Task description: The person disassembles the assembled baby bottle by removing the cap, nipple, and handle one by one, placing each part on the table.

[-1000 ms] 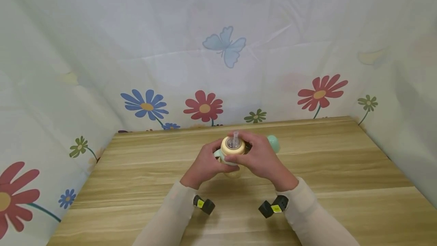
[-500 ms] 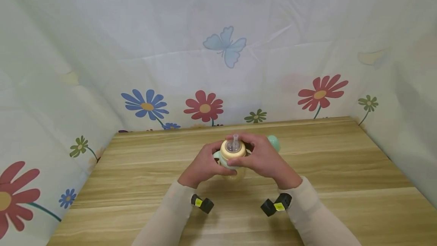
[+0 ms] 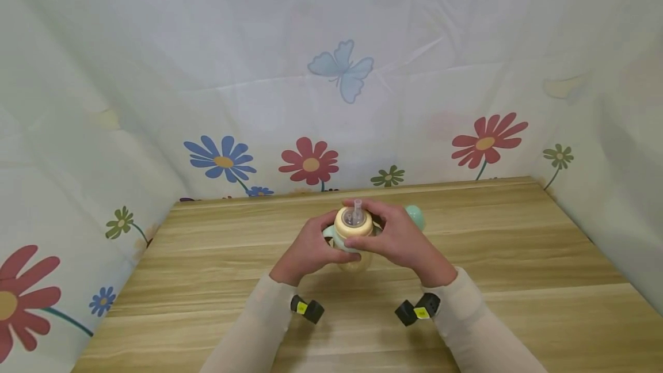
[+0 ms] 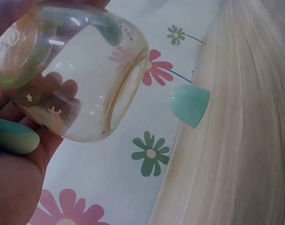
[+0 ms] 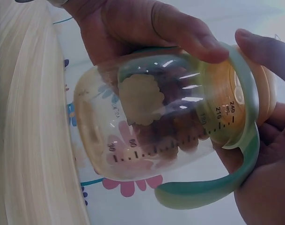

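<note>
Between my two hands, above the table, a baby bottle (image 3: 354,262) is held with its top towards me. Its clear, amber-tinted body (image 4: 86,101) carries printed measuring marks, plain in the right wrist view. A curved pale green handle (image 5: 198,194) hangs from its neck. At the top, a cream-yellow collar (image 3: 343,228) surrounds a clear straw spout (image 3: 357,212). My left hand (image 3: 313,249) holds the bottle around body and handle. Thumb and fingers of my right hand (image 3: 396,240) grip the collar. A mint-green dome cap (image 3: 416,217) stands behind the right hand, partly hidden by it.
The wood-grain table (image 3: 217,281) ends at a pale cloth backdrop (image 3: 248,102) printed with flowers and a butterfly. More cloth hangs at the left and right sides. A black wrist camera (image 3: 308,308) sits below each hand.
The bottle's top dipped slightly towards me, then came back up a little. My wrists stand slightly farther apart than a second ago. Both hands keep their hold, and the cap has stayed put.
</note>
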Motion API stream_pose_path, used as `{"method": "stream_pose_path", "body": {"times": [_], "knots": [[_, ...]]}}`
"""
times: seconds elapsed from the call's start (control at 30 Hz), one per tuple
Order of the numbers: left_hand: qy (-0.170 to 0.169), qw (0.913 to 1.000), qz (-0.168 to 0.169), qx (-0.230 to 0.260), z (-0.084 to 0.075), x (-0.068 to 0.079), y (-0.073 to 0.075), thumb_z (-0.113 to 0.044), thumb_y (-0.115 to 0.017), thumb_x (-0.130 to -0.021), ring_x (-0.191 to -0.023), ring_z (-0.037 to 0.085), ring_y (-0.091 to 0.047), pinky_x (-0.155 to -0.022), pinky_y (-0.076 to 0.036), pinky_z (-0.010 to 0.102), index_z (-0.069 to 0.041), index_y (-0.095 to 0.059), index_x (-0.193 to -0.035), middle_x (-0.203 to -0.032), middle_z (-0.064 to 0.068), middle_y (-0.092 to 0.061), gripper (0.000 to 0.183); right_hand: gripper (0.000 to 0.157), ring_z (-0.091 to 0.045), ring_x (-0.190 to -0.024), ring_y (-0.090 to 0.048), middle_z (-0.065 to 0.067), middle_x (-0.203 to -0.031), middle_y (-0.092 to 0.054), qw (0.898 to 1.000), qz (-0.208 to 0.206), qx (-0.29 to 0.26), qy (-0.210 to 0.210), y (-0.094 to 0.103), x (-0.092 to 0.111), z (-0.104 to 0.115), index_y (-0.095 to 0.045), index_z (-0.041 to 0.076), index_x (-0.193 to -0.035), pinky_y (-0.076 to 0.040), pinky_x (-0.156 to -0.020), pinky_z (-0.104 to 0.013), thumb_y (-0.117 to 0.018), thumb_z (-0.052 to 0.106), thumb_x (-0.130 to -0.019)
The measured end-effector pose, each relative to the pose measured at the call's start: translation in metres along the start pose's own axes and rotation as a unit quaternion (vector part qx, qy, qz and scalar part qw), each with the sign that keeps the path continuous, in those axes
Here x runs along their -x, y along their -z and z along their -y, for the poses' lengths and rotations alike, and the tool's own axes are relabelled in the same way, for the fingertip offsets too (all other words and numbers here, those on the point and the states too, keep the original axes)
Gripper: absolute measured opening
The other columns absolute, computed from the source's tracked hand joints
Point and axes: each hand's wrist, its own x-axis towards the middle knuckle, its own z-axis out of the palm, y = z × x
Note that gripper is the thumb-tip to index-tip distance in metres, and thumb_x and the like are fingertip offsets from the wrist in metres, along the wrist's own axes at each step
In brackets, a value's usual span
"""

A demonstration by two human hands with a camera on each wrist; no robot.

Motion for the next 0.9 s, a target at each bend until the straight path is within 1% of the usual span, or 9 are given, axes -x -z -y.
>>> {"method": "stream_pose_path", "body": {"times": [0.07,0.17,0.23,0.33,0.43,0.53,0.7,0.9], "knots": [[0.002,0.9999,-0.015,-0.004,0.0,0.0,0.0,-0.02,-0.086,-0.072,-0.102,0.017,-0.062,-0.088,-0.055,0.035,-0.025,-0.06,-0.125,-0.119,-0.005,-0.065,0.059,0.067,-0.019,-0.122,-0.058,-0.002,-0.134,-0.06,1.0,-0.012,0.01,-0.003,-0.001,0.0,-0.001,-0.056,0.018,-0.134,-0.048,-0.102,-0.041,-0.084,0.031,-0.074],[0.002,0.9991,-0.04,-0.013,0.0,-0.001,-0.002,-0.022,-0.086,-0.072,-0.104,0.016,-0.061,-0.089,-0.055,0.037,-0.028,-0.06,-0.125,-0.119,-0.007,-0.065,0.06,0.072,-0.02,-0.123,-0.058,-0.002,-0.135,-0.059,0.999,-0.034,0.024,-0.01,-0.002,-0.001,-0.003,-0.055,0.016,-0.136,-0.048,-0.102,-0.042,-0.084,0.035,-0.074],[0.003,0.9982,-0.055,-0.021,0.001,-0.002,-0.003,-0.025,-0.086,-0.072,-0.105,0.015,-0.061,-0.09,-0.054,0.038,-0.03,-0.059,-0.126,-0.12,-0.008,-0.065,0.061,0.074,-0.02,-0.122,-0.058,-0.002,-0.136,-0.058,0.998,-0.046,0.033,-0.016,-0.004,-0.002,-0.004,-0.053,0.016,-0.137,-0.05,-0.1,-0.042,-0.083,0.039,-0.074],[0.004,0.9965,-0.076,-0.035,0.002,-0.003,-0.005,-0.033,-0.086,-0.072,-0.106,0.014,-0.062,-0.091,-0.054,0.039,-0.031,-0.057,-0.128,-0.122,-0.01,-0.064,0.063,0.076,-0.019,-0.122,-0.058,-0.001,-0.137,-0.056,0.996,-0.064,0.045,-0.03,-0.006,-0.002,-0.006,-0.052,0.019,-0.139,-0.051,-0.099,-0.042,-0.082,0.044,-0.073],[0.006,0.995,-0.09,-0.044,0.002,-0.003,-0.008,-0.038,-0.086,-0.071,-0.108,0.013,-0.061,-0.092,-0.054,0.039,-0.032,-0.056,-0.129,-0.124,-0.011,-0.063,0.066,0.078,-0.02,-0.122,-0.057,-0.002,-0.138,-0.056,0.995,-0.076,0.052,-0.033,-0.008,-0.003,-0.007,-0.052,0.018,-0.139,-0.05,-0.099,-0.042,-0.082,0.046,-0.073],[0.005,0.9946,-0.094,-0.044,0.002,-0.004,-0.009,-0.04,-0.086,-0.071,-0.11,0.013,-0.061,-0.094,-0.053,0.041,-0.031,-0.056,-0.13,-0.126,-0.011,-0.062,0.067,0.078,-0.021,-0.122,-0.057,-0.003,-0.137,-0.057,0.994,-0.083,0.057,-0.032,-0.01,-0.003,-0.007,-0.053,0.016,-0.138,-0.051,-0.099,-0.042,-0.082,0.046,-0.072],[0.008,0.9943,-0.094,-0.049,0.003,-0.004,-0.01,-0.04,-0.086,-0.071,-0.112,0.012,-0.06,-0.095,-0.053,0.042,-0.033,-0.056,-0.13,-0.126,-0.013,-0.061,0.067,0.078,-0.021,-0.122,-0.058,-0.005,-0.135,-0.059,0.993,-0.09,0.071,-0.026,-0.012,-0.004,-0.009,-0.053,0.013,-0.138,-0.051,-0.098,-0.041,-0.082,0.044,-0.073],[0.004,0.9952,-0.084,-0.049,0.004,-0.004,-0.009,-0.039,-0.086,-0.071,-0.114,0.01,-0.06,-0.097,-0.052,0.037,-0.034,-0.055,-0.13,-0.127,-0.013,-0.061,0.066,0.076,-0.021,-0.12,-0.06,-0.006,-0.133,-0.061,0.992,-0.098,0.08,-0.012,-0.013,-0.003,-0.009,-0.054,0.011,-0.137,-0.052,-0.096,-0.04,-0.083,0.042,-0.073]]}}
